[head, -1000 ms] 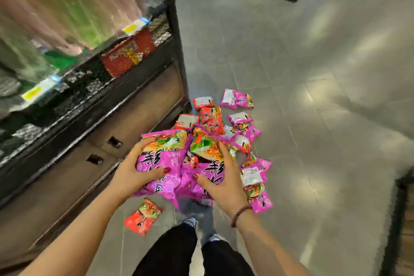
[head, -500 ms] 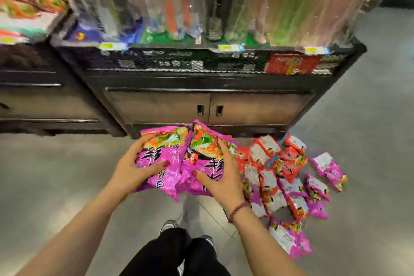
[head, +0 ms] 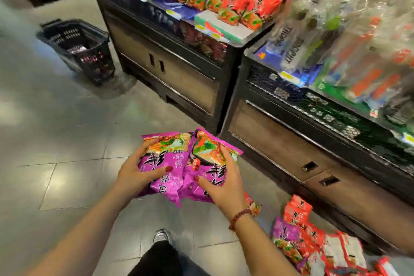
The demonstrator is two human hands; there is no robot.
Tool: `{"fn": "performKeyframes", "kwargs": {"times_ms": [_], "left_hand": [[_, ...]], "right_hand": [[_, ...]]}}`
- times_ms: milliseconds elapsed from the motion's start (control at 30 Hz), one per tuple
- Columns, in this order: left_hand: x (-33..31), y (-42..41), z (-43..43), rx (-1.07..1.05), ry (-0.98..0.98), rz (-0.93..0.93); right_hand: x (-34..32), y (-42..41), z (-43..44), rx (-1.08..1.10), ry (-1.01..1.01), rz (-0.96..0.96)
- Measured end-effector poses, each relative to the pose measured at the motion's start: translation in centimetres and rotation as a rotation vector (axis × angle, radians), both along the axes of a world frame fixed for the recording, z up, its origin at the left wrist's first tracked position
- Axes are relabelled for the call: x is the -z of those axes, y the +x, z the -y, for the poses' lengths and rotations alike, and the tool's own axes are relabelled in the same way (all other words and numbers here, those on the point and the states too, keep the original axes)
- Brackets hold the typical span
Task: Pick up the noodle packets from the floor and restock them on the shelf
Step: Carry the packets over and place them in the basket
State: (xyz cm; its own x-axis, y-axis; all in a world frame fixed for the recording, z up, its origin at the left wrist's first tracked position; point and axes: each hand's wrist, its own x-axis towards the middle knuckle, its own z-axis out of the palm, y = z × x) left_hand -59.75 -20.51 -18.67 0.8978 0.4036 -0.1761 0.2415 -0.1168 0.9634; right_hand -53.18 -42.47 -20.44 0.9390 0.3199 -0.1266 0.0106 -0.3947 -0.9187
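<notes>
Two purple noodle packets (head: 170, 188) are in your hands in the head view, side by side and touching. Your left hand (head: 134, 175) grips the left one, thumb across its face. Your right hand (head: 224, 184) grips the right one, fingers curled over its upper part. Both are held off the floor (head: 67, 141), in front of the dark shelf (head: 179, 67). Loose pile (head: 298, 210) of red and purple packets lies on the floor lower right, near the shelf base. Stocked packets (head: 246, 2) sit on the shelf top. Black basket (head: 89, 60) stands on the floor, left of the shelf.
</notes>
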Motion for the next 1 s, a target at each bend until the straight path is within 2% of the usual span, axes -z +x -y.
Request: {"fn": "performKeyframes", "kwargs": {"times_ms": [200,467,700,1000], "left_hand": [[-0.1,-2.1,-13.1,-0.206,0.021,0.011],[0.8,-1.8,-23.2,-0.443,0.037,0.025],[1.7,3.3,-32.4,-0.613,0.0,-0.021],[1.4,14.7,-46.0,-0.717,0.001,-0.075]], "right_hand": [[-0.7,2.2,-14.8,-0.184,0.031,0.007],[-1.7,6.2,-27.9,-0.385,0.001,0.01],[-1.1,13.9,-39.3,-0.531,-0.005,-0.002],[-0.1,27.4,-55.2,-0.638,-0.032,0.008]]}}
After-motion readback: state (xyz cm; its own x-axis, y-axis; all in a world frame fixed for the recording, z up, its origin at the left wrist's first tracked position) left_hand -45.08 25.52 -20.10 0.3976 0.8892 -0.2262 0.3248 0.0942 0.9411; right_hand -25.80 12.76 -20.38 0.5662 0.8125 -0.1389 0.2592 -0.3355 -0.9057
